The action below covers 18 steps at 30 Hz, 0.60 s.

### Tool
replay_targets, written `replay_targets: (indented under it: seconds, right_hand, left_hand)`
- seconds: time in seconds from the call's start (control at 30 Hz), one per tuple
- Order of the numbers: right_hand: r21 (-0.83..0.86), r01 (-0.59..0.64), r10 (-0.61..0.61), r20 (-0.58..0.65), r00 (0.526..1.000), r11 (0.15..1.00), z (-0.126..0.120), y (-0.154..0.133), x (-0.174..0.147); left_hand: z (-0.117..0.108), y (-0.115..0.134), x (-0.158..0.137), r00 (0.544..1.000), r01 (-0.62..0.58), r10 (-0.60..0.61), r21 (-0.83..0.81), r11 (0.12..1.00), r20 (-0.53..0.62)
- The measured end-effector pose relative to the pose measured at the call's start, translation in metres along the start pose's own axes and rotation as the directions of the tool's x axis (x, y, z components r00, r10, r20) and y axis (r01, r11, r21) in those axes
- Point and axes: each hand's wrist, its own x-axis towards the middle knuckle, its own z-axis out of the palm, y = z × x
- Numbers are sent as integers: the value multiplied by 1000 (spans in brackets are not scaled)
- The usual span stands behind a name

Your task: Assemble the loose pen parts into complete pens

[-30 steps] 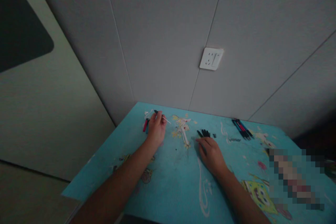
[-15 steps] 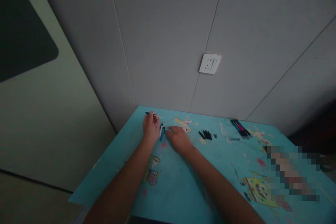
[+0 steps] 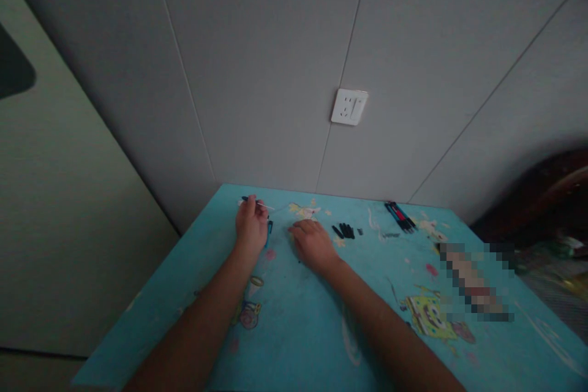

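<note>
Nearby, black pieces (image 3: 346, 231) beside right hand (image 3: 313, 244)

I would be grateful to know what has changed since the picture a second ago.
The right hand has moved left, from beside the black pieces toward the left hand, which has itself shifted slightly left and still holds a slim pen part. The black pieces and grouped pens stayed put.
</note>
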Motion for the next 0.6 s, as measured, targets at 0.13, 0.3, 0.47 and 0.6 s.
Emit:
replay_targets:
  seconds: [0.13,0.3,0.47,0.6]
  right_hand:
    - [-1,-164,164,-55,985,986,-4,25,-27]
    - [-25,34,-35,-15,999,999,2,10,-23]
    - [-65,224,-223,23,974,972,13,-36,14]
    - [-89,339,-334,65,940,937,20,-44,33]
  left_hand:
    - [2,-8,-6,999,46,-46,10,999,7]
    - [3,-7,-6,998,58,-58,-18,998,9]
    - [-2,11,3,996,80,-77,-81,993,37]
    - [-9,21,12,992,117,-111,-128,985,54]
